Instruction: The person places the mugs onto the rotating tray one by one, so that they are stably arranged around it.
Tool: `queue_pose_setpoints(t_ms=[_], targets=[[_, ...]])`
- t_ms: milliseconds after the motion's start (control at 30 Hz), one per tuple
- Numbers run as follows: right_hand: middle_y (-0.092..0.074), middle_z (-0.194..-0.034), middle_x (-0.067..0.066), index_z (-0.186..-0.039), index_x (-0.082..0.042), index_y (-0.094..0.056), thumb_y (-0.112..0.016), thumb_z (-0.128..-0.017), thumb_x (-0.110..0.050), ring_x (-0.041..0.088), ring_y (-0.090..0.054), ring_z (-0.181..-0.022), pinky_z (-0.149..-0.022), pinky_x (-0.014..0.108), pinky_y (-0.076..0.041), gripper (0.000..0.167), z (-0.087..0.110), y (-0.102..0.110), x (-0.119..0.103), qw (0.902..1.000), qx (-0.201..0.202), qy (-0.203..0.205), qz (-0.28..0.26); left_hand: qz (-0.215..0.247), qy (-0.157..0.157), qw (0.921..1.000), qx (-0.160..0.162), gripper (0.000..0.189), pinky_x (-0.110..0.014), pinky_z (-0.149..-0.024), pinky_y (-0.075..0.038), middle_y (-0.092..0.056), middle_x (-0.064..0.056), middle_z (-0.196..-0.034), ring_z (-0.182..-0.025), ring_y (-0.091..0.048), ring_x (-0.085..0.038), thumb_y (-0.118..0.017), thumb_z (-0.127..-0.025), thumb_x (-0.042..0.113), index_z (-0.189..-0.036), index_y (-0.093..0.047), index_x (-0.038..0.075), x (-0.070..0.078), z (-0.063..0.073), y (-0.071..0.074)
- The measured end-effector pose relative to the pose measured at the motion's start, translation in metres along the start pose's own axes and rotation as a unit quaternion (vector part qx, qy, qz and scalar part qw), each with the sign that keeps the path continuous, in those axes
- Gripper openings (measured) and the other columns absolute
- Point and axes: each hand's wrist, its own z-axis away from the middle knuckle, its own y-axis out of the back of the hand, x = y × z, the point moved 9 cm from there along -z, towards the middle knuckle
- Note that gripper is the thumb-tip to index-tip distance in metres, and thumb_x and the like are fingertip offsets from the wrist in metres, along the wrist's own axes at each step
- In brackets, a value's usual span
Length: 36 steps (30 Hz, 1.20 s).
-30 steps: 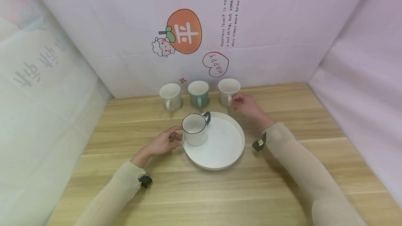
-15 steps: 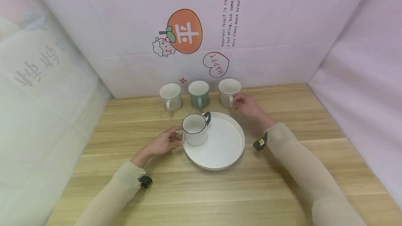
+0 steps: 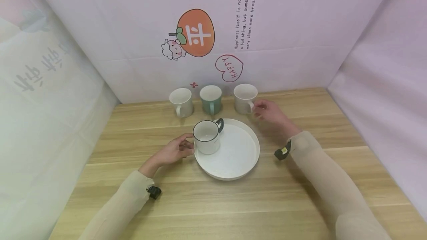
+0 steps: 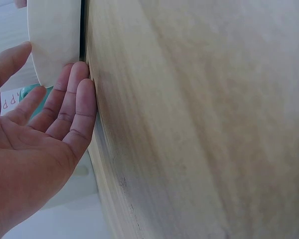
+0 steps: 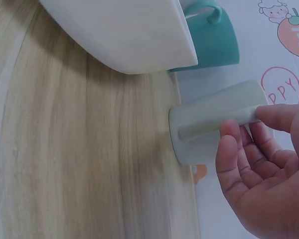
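Observation:
My right hand (image 3: pixel 271 112) pinches the handle of the rightmost mug (image 3: pixel 242 103), a pale grey-white one standing upright by the back cloth. In the right wrist view, thumb and fingers meet at that mug's handle (image 5: pixel 217 123). My left hand (image 3: pixel 171 152) rests at the left side of a round white tray (image 3: pixel 238 151). Its fingers lie loosely extended against the tray's outer wall (image 4: pixel 55 40) in the left wrist view. On the tray's left part stands a white enamel-style mug (image 3: pixel 207 145) with a black rim and black handle pointing back right.
A green mug (image 3: pixel 216 106) and another off-white mug (image 3: pixel 185 108) stand left of the gripped one, along the back of the wooden table (image 3: pixel 213 206). Printed white cloth (image 3: pixel 283 29) hangs directly behind them and on both sides.
The rightmost mug has shifted slightly right and its handle has turned rightward, together with my right hand. My left hand, the tray and the black-rimmed mug have stayed put.

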Motion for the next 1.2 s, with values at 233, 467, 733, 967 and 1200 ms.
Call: queue_pose_setpoints(t_ms=[233,467,733,967,1200], targets=[[-0.062,-0.119,0.032,-0.124,0.005,-0.055,-0.054,-0.104,-0.018,0.039,-0.064,-0.103,-0.079,0.038,-0.058,0.031,0.005,0.001,-0.006,0.9999,-0.002,-0.011,0.006,0.005,0.000,1.0000,0.000,0.058,-0.041,-0.088,-0.059,-0.064,-0.025,-0.121,-0.113,-0.064,-0.035,-0.065,-0.098,0.016,-0.149,-0.039,0.008,0.000,0.000,0.000],[-0.065,-0.116,0.028,-0.120,0.003,-0.058,-0.058,-0.102,-0.018,0.032,-0.065,-0.097,-0.082,0.049,-0.059,0.028,0.001,0.003,0.001,0.9996,0.015,-0.007,0.025,-0.002,0.003,1.0000,0.000,0.058,-0.036,-0.087,-0.059,-0.065,-0.022,-0.121,-0.111,-0.065,-0.031,-0.066,-0.097,0.016,-0.148,-0.040,0.009,-0.003,-0.001,0.000],[-0.063,-0.123,0.027,-0.127,0.003,-0.056,-0.054,-0.104,-0.020,0.029,-0.065,-0.098,-0.087,0.050,-0.058,0.033,-0.001,0.012,0.009,0.9994,0.024,-0.021,0.016,0.005,0.008,1.0000,0.002,0.058,-0.036,-0.086,-0.059,-0.066,-0.020,-0.120,-0.110,-0.066,-0.029,-0.066,-0.097,0.016,-0.148,-0.040,0.012,-0.003,-0.001,0.000],[-0.063,-0.123,0.030,-0.130,0.004,-0.055,-0.054,-0.104,-0.028,0.026,-0.066,-0.098,-0.086,0.042,-0.060,0.041,-0.004,0.012,0.009,0.9993,0.029,-0.024,0.002,0.000,0.007,1.0000,0.002,0.058,-0.038,-0.086,-0.059,-0.065,-0.021,-0.121,-0.111,-0.066,-0.031,-0.066,-0.097,0.018,-0.148,-0.040,0.010,-0.004,-0.001,0.001],[-0.065,-0.115,0.031,-0.123,0.006,-0.058,-0.056,-0.103,-0.028,0.020,-0.068,-0.086,-0.082,0.040,-0.061,0.039,-0.008,0.008,0.008,0.9982,0.050,-0.031,-0.008,-0.001,0.000,1.0000,0.000,0.058,-0.037,-0.086,-0.059,-0.066,-0.022,-0.120,-0.110,-0.066,-0.030,-0.066,-0.097,0.019,-0.148,-0.039,0.009,-0.006,-0.002,0.000]])
